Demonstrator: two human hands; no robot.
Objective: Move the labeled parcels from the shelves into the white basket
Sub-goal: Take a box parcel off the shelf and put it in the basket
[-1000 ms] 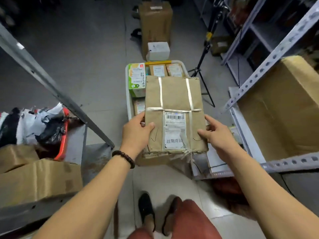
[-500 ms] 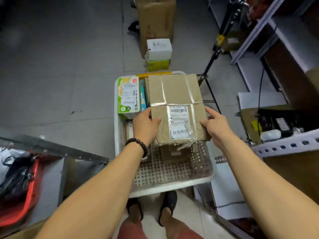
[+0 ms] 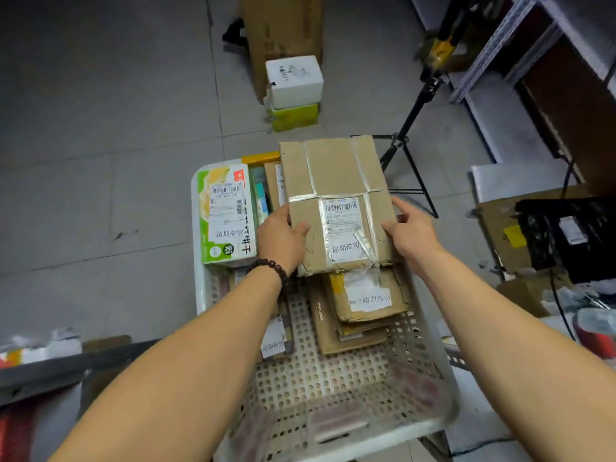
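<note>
Both grips are clamped on one brown parcel (image 3: 333, 175): the left grip (image 3: 281, 240) holds its left edge with the thumb on top, the right grip (image 3: 411, 233) holds its right edge, and a white label (image 3: 343, 225) faces up between them. The parcel lies flat over the far right part of the white basket (image 3: 350, 388), above a stack (image 3: 366, 301) of flat labeled parcels and just beside a green box (image 3: 226, 211) at the left wall. Whether it already rests on anything cannot be told. Its far end seems to reach past the basket's far rim, so if released here it could tip out toward the tripod (image 3: 413, 108) or slide off the uneven stack. The torn tape at its near edge could also catch on the parcel below. A second ago the same parcel was held up between the shelves (image 3: 500, 45), short of the basket; half a second ago it was over the basket's middle. Now it appears farther in and lower, with both grips unchanged on its sides.
</note>
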